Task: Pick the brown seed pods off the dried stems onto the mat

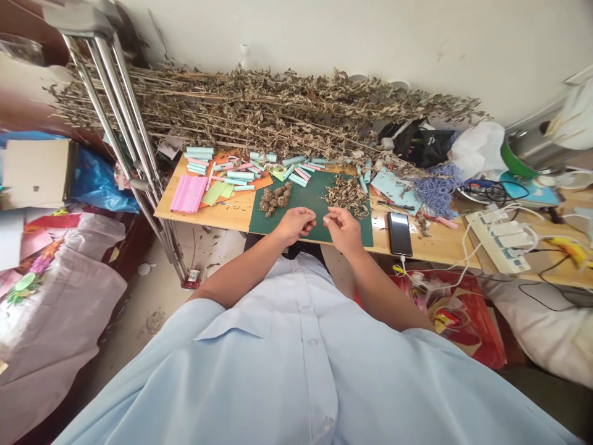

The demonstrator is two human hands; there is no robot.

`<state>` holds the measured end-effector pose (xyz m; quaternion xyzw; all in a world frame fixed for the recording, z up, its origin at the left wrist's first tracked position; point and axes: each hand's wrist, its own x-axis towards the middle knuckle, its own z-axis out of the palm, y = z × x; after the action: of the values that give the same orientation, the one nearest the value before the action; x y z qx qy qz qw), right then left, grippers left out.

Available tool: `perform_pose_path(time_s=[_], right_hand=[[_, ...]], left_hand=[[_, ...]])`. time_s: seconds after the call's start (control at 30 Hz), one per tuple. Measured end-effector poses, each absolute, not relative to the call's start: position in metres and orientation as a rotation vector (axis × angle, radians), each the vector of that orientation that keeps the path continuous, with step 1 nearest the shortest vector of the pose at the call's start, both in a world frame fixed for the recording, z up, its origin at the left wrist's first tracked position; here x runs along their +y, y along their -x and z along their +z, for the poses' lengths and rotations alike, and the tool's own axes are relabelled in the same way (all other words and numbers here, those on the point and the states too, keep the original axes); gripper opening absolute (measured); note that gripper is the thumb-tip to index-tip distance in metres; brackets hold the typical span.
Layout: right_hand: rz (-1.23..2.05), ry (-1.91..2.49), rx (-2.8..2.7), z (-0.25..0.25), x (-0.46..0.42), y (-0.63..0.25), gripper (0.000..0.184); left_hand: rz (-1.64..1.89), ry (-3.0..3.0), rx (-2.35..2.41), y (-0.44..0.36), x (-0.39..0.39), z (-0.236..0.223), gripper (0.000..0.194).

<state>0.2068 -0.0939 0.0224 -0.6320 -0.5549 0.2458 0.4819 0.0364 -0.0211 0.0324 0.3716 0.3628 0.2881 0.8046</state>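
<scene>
A scuffed white plaster wall [463, 49] rises behind a pale wooden table [430, 244], which stands on a littered beige floor [139, 321]. A tall chrome tubular rack [111, 105] stands at the table's left end. Further left, a dark brown wooden bed frame [136, 244] edges a pink floral quilt [55, 309], all under soft, even light

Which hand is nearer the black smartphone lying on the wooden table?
Right. The right hand is just left of the black smartphone, with the edge of the green cutting mat between them. The left hand is farther left of the phone, beyond the right hand.
</scene>
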Motion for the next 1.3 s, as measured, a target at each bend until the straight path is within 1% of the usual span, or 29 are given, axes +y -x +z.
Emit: perform_pose_path(time_s=[0.1,0.27,0.5,0.87,1.1,1.3], right_hand=[[0.513,1.476,-1.43,0.023,-0.086,-0.196,0.039],[0.357,1.473,-1.633,0.027,-0.08,-0.193,0.035],[0.176,1.453,-1.854,0.033,-0.075,-0.194,0.033],[0.183,1.472,-1.828,0.032,-0.07,-0.197,0.032],[0.195,1.495,-1.845,0.034,-0.07,-0.197,0.032],[0.173,1.481,-1.835,0.035,-0.07,-0.196,0.033]], left_hand=[[0.602,-0.806,0.779,-0.039,-0.022,0.034,0.018],[0.571,-0.809,0.782,-0.038,-0.021,0.035,0.016],[0.551,-0.799,0.748,-0.037,-0.021,0.036,0.015],[0.5,-0.704,0.76,-0.036,-0.018,0.038,0.016],[0.54,-0.709,0.644,-0.032,-0.018,0.036,0.021],[0.563,-0.652,0.637,-0.032,-0.019,0.042,0.022]])
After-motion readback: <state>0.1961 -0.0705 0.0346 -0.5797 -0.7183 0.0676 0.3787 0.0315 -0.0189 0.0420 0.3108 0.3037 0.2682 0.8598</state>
